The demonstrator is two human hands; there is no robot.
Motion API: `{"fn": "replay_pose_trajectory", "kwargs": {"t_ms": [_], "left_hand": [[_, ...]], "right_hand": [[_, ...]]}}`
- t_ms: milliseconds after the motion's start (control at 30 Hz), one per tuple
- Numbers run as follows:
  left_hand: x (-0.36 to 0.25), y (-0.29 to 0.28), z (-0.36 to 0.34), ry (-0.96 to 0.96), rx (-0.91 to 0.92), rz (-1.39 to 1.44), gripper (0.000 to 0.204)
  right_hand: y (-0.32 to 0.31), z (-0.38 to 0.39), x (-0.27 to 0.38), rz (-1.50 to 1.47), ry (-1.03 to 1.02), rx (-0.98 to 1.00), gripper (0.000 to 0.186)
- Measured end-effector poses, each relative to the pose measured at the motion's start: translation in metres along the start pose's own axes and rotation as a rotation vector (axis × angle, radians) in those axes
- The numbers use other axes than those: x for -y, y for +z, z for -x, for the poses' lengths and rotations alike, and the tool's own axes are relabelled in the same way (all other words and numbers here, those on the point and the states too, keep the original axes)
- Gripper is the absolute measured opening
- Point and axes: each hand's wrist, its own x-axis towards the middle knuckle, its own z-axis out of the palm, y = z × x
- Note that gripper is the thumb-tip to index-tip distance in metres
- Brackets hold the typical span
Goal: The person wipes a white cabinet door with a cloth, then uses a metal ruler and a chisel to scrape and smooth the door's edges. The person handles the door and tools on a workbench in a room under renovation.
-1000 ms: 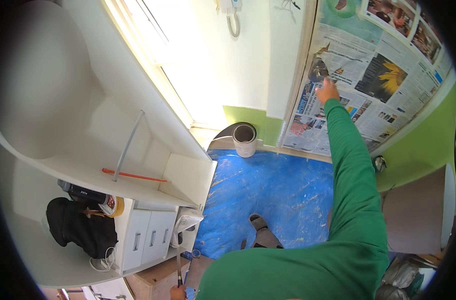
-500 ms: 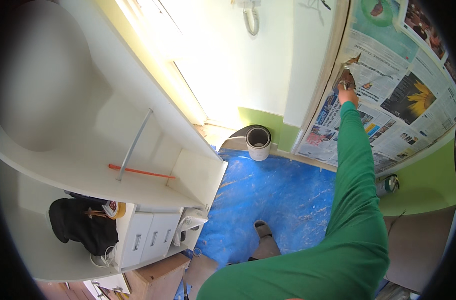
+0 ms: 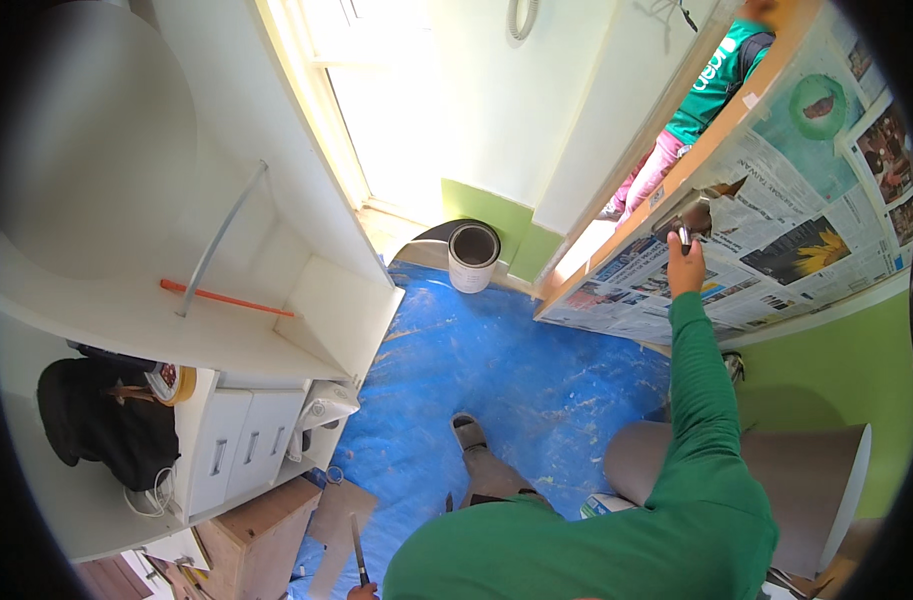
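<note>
My right hand (image 3: 686, 265) is closed around the lever door handle (image 3: 685, 238), which stands out from a shiny metal plate. The door (image 3: 746, 280) is covered with newspaper sheets, torn around the handle, and stands ajar. At the lower edge my left hand (image 3: 362, 592), only partly in view, grips a long narrow metal blade with a black handle (image 3: 359, 556); its exact kind is unclear.
Through the door gap shows a person (image 3: 711, 95) in a green top and pink trousers. A white bucket (image 3: 472, 258) stands by the wall on blue sheeting (image 3: 516, 350). White shelving (image 3: 306, 330) lines the left; a brown roll (image 3: 756, 480) lies at right.
The door has swung open toward me with my right hand on its handle. The person beyond it has come into view. My left hand with the blade now shows below.
</note>
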Motion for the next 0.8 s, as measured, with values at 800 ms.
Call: {"fn": "replay_pose_trajectory", "kwargs": {"t_ms": [800], "left_hand": [[0.209,0.317,0.177,-0.358,-0.182,0.706,0.036]], "right_hand": [[-0.060,0.184,-0.026,0.364,-0.397,-0.055,0.065]]}}
